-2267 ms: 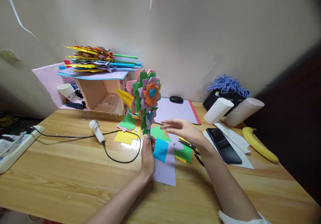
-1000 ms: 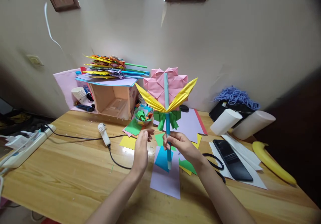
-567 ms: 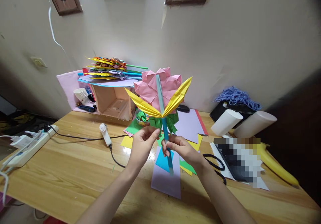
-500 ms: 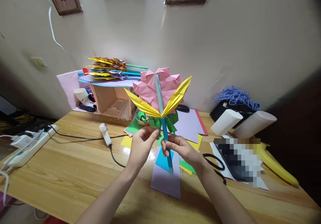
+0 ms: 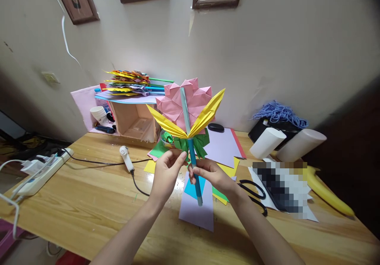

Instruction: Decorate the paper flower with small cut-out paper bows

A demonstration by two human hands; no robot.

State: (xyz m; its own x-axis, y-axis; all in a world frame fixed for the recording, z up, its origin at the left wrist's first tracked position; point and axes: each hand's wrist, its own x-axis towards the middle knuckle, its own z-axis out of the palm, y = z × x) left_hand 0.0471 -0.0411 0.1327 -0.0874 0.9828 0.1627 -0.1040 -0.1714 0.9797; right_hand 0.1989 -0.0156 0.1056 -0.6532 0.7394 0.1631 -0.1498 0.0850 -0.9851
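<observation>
I hold a paper flower [image 5: 184, 104] upright above the wooden table [image 5: 74, 201], its pink back toward me. It has two yellow leaves [image 5: 208, 112], green frills and a blue rolled stem [image 5: 194, 170]. My right hand [image 5: 208, 176] is closed round the stem below the frills. My left hand [image 5: 166, 172] pinches the green frill [image 5: 181, 145] at the flower's base with thumb and fingers.
Coloured paper sheets [image 5: 197, 209] lie under my hands. A glue gun [image 5: 126, 159] with a black cord sits to the left, near a power strip [image 5: 38, 172]. Black scissors [image 5: 253, 193], a banana [image 5: 326, 193], two white rolls [image 5: 267, 142] and blue yarn lie right. Behind, finished flowers are stacked on a box [image 5: 133, 118].
The flower has turned from its coloured front to its pink back. My right hand took over the stem, and my left hand came in and pinched the green frill.
</observation>
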